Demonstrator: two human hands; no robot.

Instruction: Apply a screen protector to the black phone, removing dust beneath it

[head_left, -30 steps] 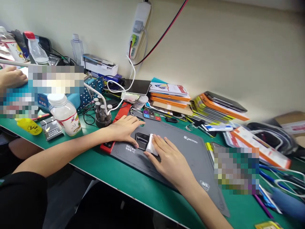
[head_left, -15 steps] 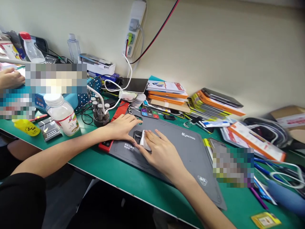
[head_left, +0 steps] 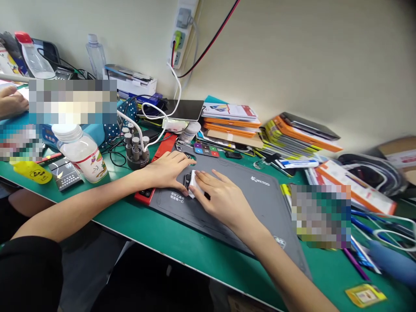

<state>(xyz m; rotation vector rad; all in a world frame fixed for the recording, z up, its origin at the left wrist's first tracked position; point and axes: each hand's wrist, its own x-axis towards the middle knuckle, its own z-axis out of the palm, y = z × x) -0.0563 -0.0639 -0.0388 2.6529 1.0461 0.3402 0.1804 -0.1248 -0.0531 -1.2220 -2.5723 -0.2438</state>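
Note:
A dark phone (head_left: pixel 187 179) lies flat on the grey work mat (head_left: pixel 260 203), almost covered by my hands. My right hand (head_left: pixel 221 200) presses a small white wipe (head_left: pixel 194 185) onto the phone with closed fingers. My left hand (head_left: pixel 169 170) lies flat with fingers stretched out, holding the phone's left end down against the mat.
A red tool (head_left: pixel 156 173) lies along the mat's left edge. A round stand of screwdriver bits (head_left: pixel 135 152), a white bottle (head_left: pixel 81 152), a yellow bottle (head_left: pixel 30 171) and cables crowd the left. Stacked packages (head_left: pixel 234 123) line the wall. Another person's hand (head_left: pixel 11 102) rests far left.
My right hand has slid the white wipe leftward across the phone, covering more of it. My left hand has stayed in place. The view has shifted slightly.

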